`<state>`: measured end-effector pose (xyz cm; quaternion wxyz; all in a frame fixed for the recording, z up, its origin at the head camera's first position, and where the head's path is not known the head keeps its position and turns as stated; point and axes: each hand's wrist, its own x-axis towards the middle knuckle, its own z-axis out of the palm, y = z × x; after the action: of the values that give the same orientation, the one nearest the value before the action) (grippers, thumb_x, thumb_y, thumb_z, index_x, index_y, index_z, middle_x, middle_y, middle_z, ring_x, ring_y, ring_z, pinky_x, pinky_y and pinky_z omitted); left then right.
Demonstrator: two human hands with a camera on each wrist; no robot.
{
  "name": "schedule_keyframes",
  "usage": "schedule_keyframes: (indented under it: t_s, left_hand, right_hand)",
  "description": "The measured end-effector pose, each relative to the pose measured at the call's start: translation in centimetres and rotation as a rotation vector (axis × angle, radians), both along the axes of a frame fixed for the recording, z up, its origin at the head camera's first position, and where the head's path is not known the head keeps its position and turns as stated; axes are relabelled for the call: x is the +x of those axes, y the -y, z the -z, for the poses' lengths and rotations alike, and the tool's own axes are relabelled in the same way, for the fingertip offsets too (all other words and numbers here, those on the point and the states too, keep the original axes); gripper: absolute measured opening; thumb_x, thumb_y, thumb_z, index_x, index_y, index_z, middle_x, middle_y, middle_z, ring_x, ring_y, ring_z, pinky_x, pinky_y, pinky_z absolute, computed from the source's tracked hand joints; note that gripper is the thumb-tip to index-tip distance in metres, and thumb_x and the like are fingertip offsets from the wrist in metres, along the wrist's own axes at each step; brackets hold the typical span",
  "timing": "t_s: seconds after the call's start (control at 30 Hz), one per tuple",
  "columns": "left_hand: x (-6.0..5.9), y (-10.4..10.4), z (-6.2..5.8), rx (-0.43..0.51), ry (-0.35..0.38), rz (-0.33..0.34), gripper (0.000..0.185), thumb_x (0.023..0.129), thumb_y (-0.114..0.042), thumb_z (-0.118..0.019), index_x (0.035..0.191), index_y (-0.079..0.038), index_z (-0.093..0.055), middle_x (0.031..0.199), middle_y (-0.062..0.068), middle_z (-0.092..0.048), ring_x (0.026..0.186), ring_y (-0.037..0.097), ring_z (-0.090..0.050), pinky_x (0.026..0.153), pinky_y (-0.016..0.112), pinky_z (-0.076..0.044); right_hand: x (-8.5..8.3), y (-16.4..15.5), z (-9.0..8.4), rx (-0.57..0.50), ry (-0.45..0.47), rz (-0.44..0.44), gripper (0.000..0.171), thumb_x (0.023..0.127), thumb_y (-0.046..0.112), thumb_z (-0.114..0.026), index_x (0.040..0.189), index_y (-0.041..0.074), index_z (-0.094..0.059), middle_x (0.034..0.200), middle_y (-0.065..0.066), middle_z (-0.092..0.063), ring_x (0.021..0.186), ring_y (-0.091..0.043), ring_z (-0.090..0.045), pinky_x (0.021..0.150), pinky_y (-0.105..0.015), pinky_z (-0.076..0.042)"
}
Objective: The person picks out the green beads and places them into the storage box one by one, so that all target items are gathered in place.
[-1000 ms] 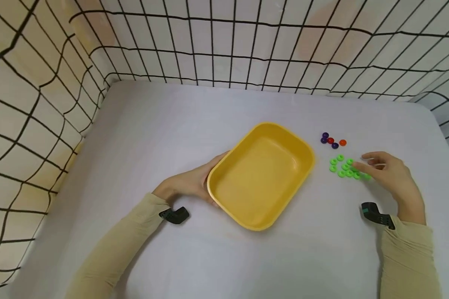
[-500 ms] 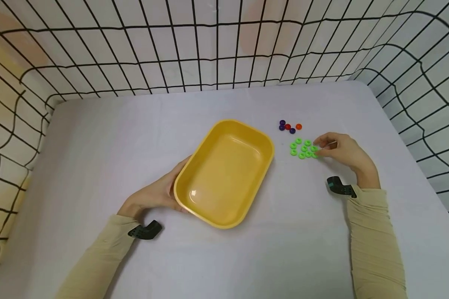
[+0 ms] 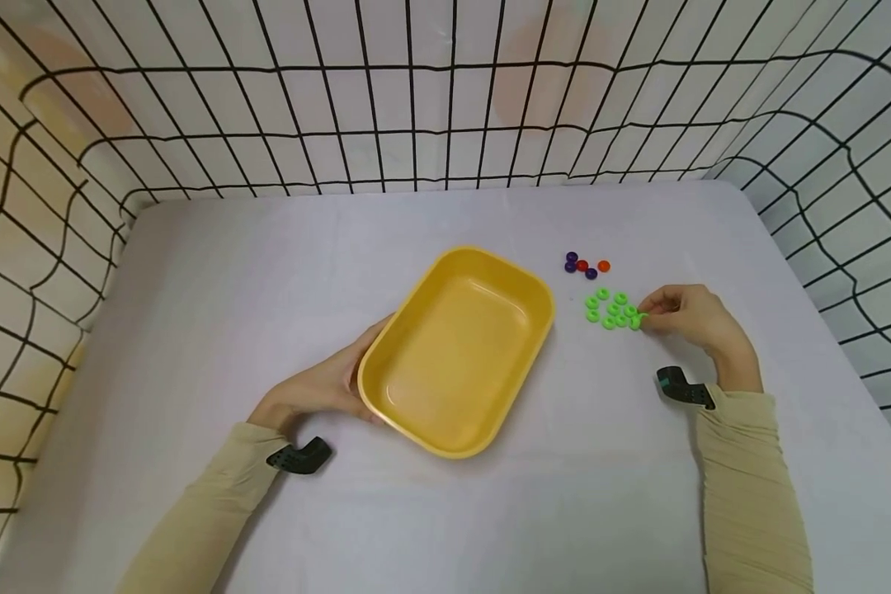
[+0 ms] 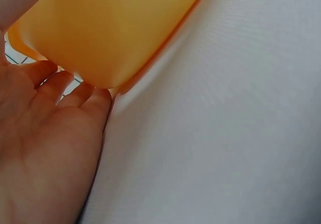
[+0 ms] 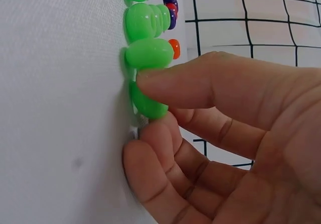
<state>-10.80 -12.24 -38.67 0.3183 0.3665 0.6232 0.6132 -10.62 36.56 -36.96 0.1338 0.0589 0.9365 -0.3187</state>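
Note:
A yellow basin [image 3: 456, 355] stands tilted at an angle on the table's middle, with nothing inside it. My left hand [image 3: 325, 386] grips its left end, fingers [image 4: 75, 91] curled under the lower edge and thumb along the side wall. To the right, my right hand [image 3: 701, 322] pinches one green ring [image 5: 148, 101] between thumb and fingertips, close over the tabletop. Several more green rings [image 3: 614, 309] lie in a loose cluster just left of those fingertips; another ring [image 5: 149, 53] sits right beside the thumb.
Beyond the green cluster lie a few purple beads [image 3: 571, 266], a red bead [image 3: 582, 266] and an orange bead [image 3: 604, 266]. A white cloth covers the table [image 3: 267, 272]. Black wire mesh [image 3: 445, 132] rises along its back and sides.
The head view has swung to the right. My right hand came down from above the rings' right edge, and its parted thumb and fingers have closed on one ring. The left hand keeps its hold.

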Motion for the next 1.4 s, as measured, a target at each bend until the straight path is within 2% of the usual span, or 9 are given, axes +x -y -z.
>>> schedule_keyframes:
  t_s: [0.33,0.57,0.77,0.87,1.0,1.17,1.33,1.4]
  left_hand:
    - [-0.5,0.0,0.8,0.013,-0.001,0.001,0.117,0.064,-0.002,-0.082,0.149,-0.014,-0.002,0.153,0.009,-0.007,0.135,0.032,-0.015,0.109,0.041,-0.020]
    - [-0.3,0.3,1.1,0.010,-0.013,-0.030,0.118,0.063,-0.002,-0.082,0.149,-0.016,-0.002,0.153,0.008,-0.008,0.135,0.031,-0.016,0.110,0.036,-0.020]
    - [0.0,0.3,1.0,-0.014,-0.024,-0.060,0.117,0.063,-0.002,-0.082,0.149,-0.014,-0.002,0.154,0.007,-0.008,0.136,0.030,-0.016,0.110,0.041,-0.018]
    - [-0.1,0.2,1.1,-0.026,-0.026,-0.078,0.118,0.062,-0.002,-0.083,0.149,-0.014,-0.004,0.154,0.007,-0.009,0.136,0.029,-0.017,0.110,0.044,-0.015]
    - [-0.3,-0.1,2.0,-0.014,-0.023,-0.087,0.118,0.060,-0.002,-0.084,0.149,-0.017,-0.006,0.153,0.004,-0.011,0.135,0.026,-0.019,0.110,0.044,-0.015]
    - [-0.2,-1.1,2.7,-0.004,-0.013,-0.065,0.116,0.062,-0.002,-0.083,0.148,-0.015,-0.006,0.152,0.007,-0.013,0.134,0.028,-0.020,0.109,0.041,-0.019]
    - [-0.8,-2.1,4.9,-0.005,-0.025,-0.047,0.118,0.062,-0.004,-0.083,0.148,-0.021,-0.005,0.153,0.001,-0.013,0.134,0.024,-0.021,0.109,0.036,-0.020]
    - [-1.3,-2.6,5.8,-0.001,-0.035,-0.044,0.118,0.062,-0.005,-0.084,0.148,-0.025,-0.005,0.152,-0.002,-0.014,0.134,0.022,-0.021,0.109,0.035,-0.020]
  right_hand:
    - [-0.5,-0.2,0.6,-0.032,-0.039,-0.013,0.026,0.078,0.010,-0.068,0.098,-0.003,-0.058,0.085,-0.011,-0.053,0.073,-0.017,-0.049,0.061,-0.024,-0.046]
    - [-1.8,0.1,0.7,-0.045,-0.040,-0.023,0.027,0.078,0.012,-0.069,0.097,-0.003,-0.058,0.081,-0.007,-0.054,0.072,-0.015,-0.049,0.061,-0.023,-0.045]
    - [-2.6,-0.1,1.1,-0.051,-0.032,-0.010,0.030,0.079,0.017,-0.070,0.100,-0.001,-0.059,0.079,-0.003,-0.053,0.070,-0.014,-0.051,0.061,-0.023,-0.044]
    - [-3.1,-0.4,1.5,-0.087,-0.070,-0.003,0.031,0.080,0.019,-0.069,0.101,-0.001,-0.058,0.077,-0.001,-0.054,0.069,-0.013,-0.053,0.060,-0.024,-0.046]
    - [-3.5,-0.3,1.6,-0.185,-0.183,0.041,0.032,0.081,0.020,-0.070,0.100,-0.001,-0.057,0.075,0.006,-0.058,0.067,-0.012,-0.059,0.062,-0.021,-0.048]
    - [-2.8,0.4,0.9,-0.313,-0.274,0.070,0.030,0.082,0.021,-0.069,0.099,-0.001,-0.056,0.078,0.009,-0.062,0.069,-0.014,-0.064,0.068,-0.016,-0.048]
    - [-2.4,2.0,0.2,-0.361,-0.305,0.068,0.033,0.082,0.023,-0.069,0.101,-0.001,-0.056,0.080,0.008,-0.064,0.072,-0.016,-0.064,0.073,-0.014,-0.045]
    - [-2.7,2.8,-0.2,-0.388,-0.330,0.026,0.031,0.083,0.019,-0.068,0.101,-0.002,-0.055,0.080,0.005,-0.065,0.071,-0.016,-0.064,0.073,-0.015,-0.046]
